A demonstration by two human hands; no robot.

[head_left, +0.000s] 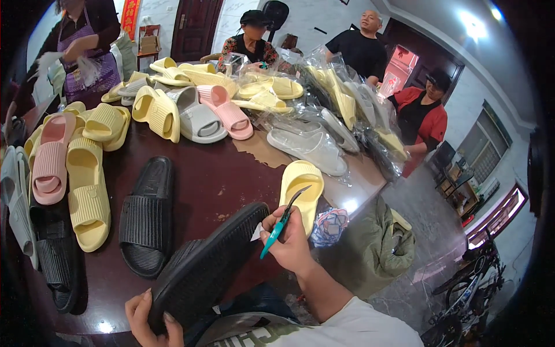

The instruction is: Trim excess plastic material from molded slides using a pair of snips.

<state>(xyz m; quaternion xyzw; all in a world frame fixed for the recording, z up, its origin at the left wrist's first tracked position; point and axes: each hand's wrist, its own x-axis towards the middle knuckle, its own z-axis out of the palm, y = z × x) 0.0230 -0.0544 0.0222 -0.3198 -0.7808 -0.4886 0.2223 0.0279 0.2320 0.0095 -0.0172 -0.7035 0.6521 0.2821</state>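
My left hand (153, 321) is closed round one end of a black slipper (202, 277), held tilted with its ridged sole facing up, over the near table edge. At the slipper's other end my right hand (292, 240) is closed on a small tool with a teal handle (274, 237) and a thin, curved metal tip. A small white piece (256, 232) shows by those fingers; whether it is a label I cannot tell. Another black slipper (147, 214) lies upright on the table to the left. Just beyond my right hand lies a yellow slipper (302, 185), partly hidden.
Yellow, pink, grey and black slippers cover the table's left side (89, 194) and back. Clear bags with slippers (315, 141) pile up at the right. Printed cards (329, 227) lie at the table edge, beside a green sack (370, 248). Several people stand or sit around the table.
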